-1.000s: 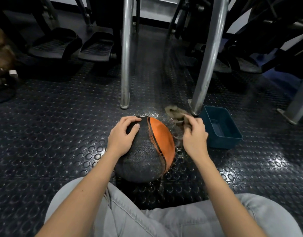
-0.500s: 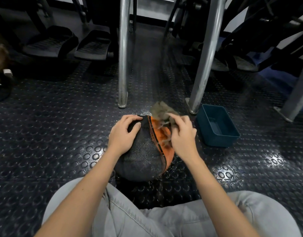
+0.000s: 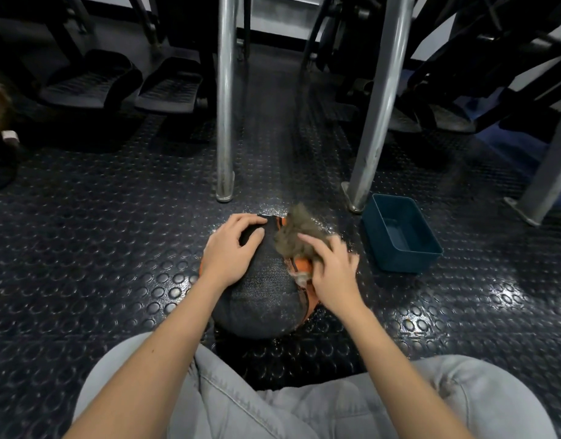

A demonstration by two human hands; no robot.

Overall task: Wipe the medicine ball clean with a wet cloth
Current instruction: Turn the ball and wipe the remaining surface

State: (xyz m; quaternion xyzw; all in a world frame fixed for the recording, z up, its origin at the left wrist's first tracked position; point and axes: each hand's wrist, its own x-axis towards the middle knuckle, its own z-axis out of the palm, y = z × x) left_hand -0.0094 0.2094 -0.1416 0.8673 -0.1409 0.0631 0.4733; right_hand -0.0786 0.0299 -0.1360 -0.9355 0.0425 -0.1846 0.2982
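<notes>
With the left hand curled over the medicine ball, the right hand clutching the cloth needed firm, overlapping strokes.

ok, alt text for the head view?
A seated person holds a brown cloth against a black-and-orange medicine ball with the right hand while the left hand grips its top, on a studded rubber floor. A teal tub stands to the right, near metal frame legs.
</notes>
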